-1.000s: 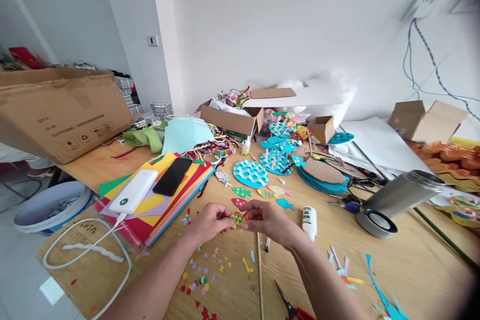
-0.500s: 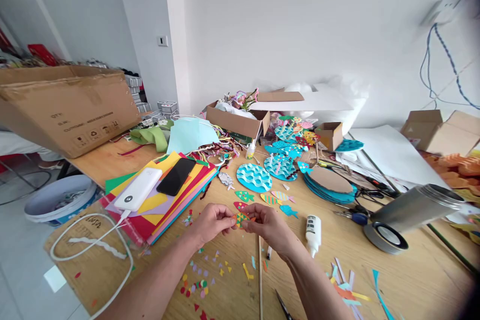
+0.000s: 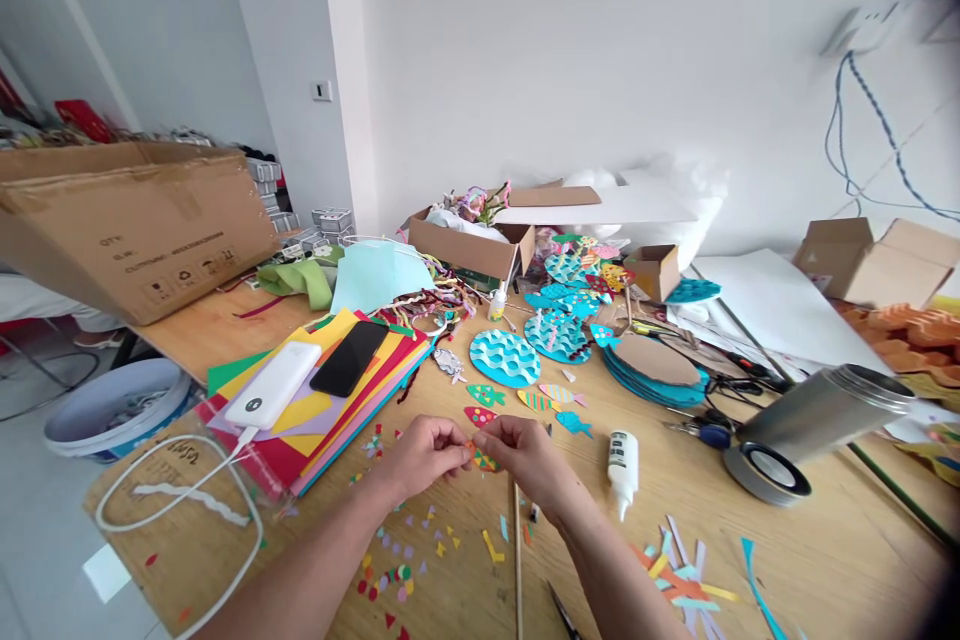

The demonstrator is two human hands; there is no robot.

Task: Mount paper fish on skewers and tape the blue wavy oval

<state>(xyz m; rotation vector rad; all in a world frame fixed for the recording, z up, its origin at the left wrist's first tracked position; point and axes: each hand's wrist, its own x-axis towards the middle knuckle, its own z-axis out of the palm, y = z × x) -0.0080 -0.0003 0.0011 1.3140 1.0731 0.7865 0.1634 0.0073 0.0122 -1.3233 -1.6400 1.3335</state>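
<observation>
Both hands' fingertips have closed in since the earlier frame: right hand [image 3: 523,460] reaches farther left across the small patterned fish [image 3: 487,461], which shows a little lower, nearer the wearer. Camera tilt has shifted slightly too.

Head view, the only one. Fish is up between the hands, near middle of the table [image 3: 450,605]. Left hand [image 3: 426,455] drawn narrow, thumb and index apparently pinching its left end. Right fingertips bunched over its upper edge; cannot tell whether they grip the fish or some scrap on it.

Step in hand looks like fine handling of that cut-out, perhaps its surface pieces. Next move seems to call for a steady left pinch and light right fingertips; thin paper would crease easily.

Materials: fish orange, with green and yellow triangles. Just beyond, a red fish [image 3: 478,416], spotted, and a green fish [image 3: 486,395]. Farther, a wavy blue disc [image 3: 505,358], ridged. To the right, a white squeeze bottle [image 3: 622,465], smooth plastic, nozzle toward the wearer. Near side: round paper dots [image 3: 386,577], slender wooden stick [image 3: 517,560], curled paper strips [image 3: 679,580].
</observation>
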